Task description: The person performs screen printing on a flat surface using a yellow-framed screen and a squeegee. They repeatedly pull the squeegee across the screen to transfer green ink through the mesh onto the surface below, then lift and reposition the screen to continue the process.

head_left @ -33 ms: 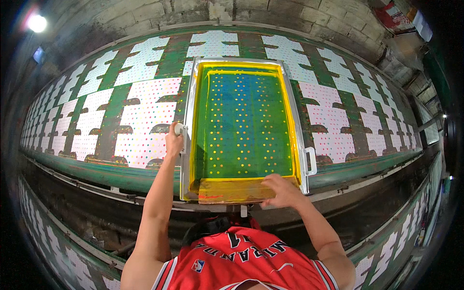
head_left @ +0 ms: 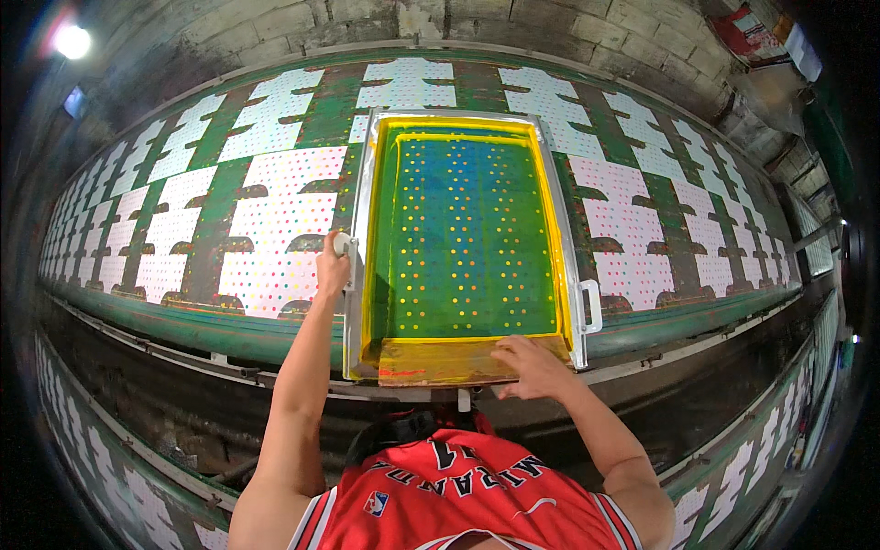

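A screen printing frame (head_left: pixel 562 229) with silver sides and yellow tape along its inner edges lies before me. Its green mesh (head_left: pixel 481 247) shows rows of small yellow and orange dots. My left hand (head_left: pixel 333 266) is closed on the white handle (head_left: pixel 342 245) at the frame's left side. Across the frame's near end rests a wide brown, board-like squeegee (head_left: pixel 431 363) with a red smear. Over its right part is my right hand (head_left: pixel 534 368), fingers and thumb apart; whether it touches the board I cannot tell. A second white handle (head_left: pixel 591 305) on the right side is free.
Beneath the frame runs a long green print table (head_left: pixel 266 330) carrying white dotted fabric pieces (head_left: pixel 284 197) on both sides. A metal rail (head_left: pixel 229 367) follows its near edge. Another table with dotted pieces (head_left: pixel 110 477) curves behind me. A block wall (head_left: pixel 513 27) stands beyond.
My right hand has shifted very slightly left and nearer over the board. My left hand stays on the handle.
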